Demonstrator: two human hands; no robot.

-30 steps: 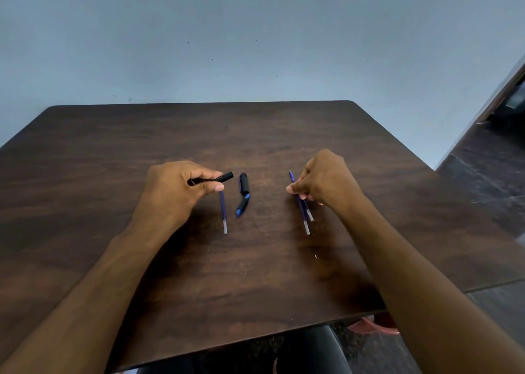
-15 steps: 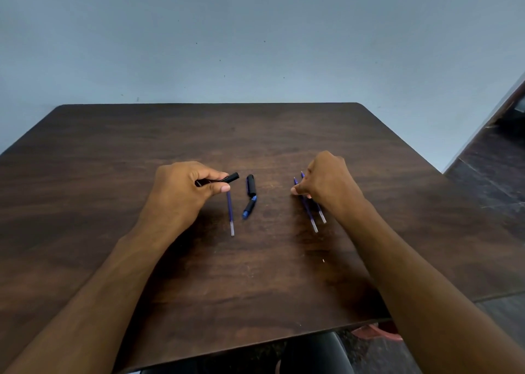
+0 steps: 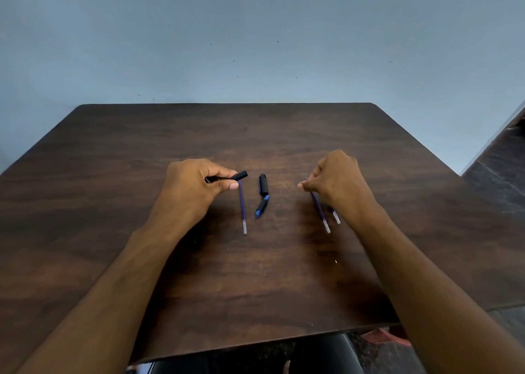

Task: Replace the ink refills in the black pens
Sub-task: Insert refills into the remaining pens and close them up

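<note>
Pen barrel (image 3: pixel 227 177) partly hidden in left hand (image 3: pixel 193 187), refills (image 3: pixel 319 212) under right hand (image 3: pixel 339 179)

The table (image 3: pixel 255 274) is dark brown wood, or a wood-grain laminate, smooth with a dull sheen and fine streaks running along the grain. The pen barrel (image 3: pixel 227 177) in the left hand (image 3: pixel 193 189) looks like matt black plastic. The two loose pen pieces (image 3: pixel 262 194) in the middle are black plastic with a slight gloss, one tipped in blue. The refills (image 3: pixel 242 207) are thin, smooth plastic tubes, violet-blue for most of their length and clear at the near ends. The far wall (image 3: pixel 255 47) is matt pale-blue paint with small dark specks.
</note>
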